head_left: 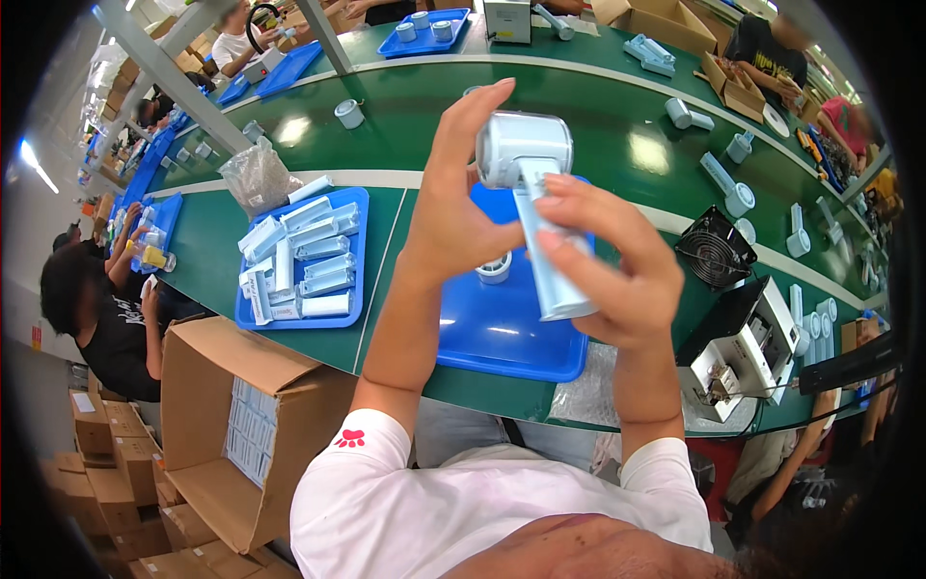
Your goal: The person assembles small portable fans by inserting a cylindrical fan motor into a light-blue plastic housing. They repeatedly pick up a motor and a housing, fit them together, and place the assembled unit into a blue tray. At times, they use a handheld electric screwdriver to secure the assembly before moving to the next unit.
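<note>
The right hand [625, 270] grasps the handle [558, 295] of a pale-blue device [535, 183]; the left hand [449, 203] curves by its round head [509, 159], whether gripping I cannot tell. Beneath lies a blue tray [502, 338] on the green bench [338, 345]; a pale cup-shaped part [348, 114] sits farther off.

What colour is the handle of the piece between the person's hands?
The handle is pale blue; it shows best in the head view.

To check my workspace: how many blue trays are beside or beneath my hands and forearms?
2: one tray left of your left forearm, holding light-blue parts; another tray beneath your hands, partly covered. Stacked ones could be hidden.
</note>
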The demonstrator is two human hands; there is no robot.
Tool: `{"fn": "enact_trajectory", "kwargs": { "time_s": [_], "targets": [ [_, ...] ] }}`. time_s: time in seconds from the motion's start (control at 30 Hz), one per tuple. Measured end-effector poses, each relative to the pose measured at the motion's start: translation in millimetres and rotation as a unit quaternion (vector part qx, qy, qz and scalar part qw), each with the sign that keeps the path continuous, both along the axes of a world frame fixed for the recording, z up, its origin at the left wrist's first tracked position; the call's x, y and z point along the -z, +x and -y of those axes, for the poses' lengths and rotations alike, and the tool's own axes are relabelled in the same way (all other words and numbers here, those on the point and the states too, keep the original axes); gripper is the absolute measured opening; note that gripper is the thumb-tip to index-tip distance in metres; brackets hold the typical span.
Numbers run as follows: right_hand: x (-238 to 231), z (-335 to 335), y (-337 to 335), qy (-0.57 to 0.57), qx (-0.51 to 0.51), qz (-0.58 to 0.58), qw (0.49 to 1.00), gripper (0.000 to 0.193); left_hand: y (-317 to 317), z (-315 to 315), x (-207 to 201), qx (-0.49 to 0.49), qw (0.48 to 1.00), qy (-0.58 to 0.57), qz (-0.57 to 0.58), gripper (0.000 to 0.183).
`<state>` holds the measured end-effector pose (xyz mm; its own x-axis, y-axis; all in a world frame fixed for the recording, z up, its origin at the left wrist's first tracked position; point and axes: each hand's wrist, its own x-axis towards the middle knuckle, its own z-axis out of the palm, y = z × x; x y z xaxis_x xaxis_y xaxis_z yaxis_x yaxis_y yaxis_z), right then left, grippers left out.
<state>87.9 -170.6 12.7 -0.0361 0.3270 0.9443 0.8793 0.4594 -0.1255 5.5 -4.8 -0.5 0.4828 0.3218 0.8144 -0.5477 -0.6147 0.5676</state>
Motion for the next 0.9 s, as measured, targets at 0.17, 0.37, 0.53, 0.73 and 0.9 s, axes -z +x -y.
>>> {"fn": "enact_trajectory", "kwargs": {
  "time_s": [0.17, 0.37, 0.53, 0.73, 0.9],
  "targets": [
    [12, -16, -3, 0.073, 0.056, 0.09, 0.992, 0.035, 5, -15, -5, -0.035, 0.99, 0.077, 0.113, 0.076],
    [11, -14, -7, 0.049, 0.066, 0.096, 0.992, 0.041, 1, -22, -3, -0.057, 0.981, 0.123, 0.137, 0.083],
    [27, -33, 22, -0.004, -0.001, -0.215, 0.977, 0.043, -25, -34, -4, -0.074, 0.987, 0.085, -0.11, 0.094],
    [92, -103, 119, -0.24, 0.068, -0.374, 0.893, 0.044, -74, -72, 49, -0.257, 0.919, 0.075, -0.289, 0.07],
    [122, -153, 145, -0.387, -0.003, -0.4, 0.831, 0.048, -156, -107, 103, -0.459, 0.77, 0.093, -0.434, 0.053]
  ]
}}
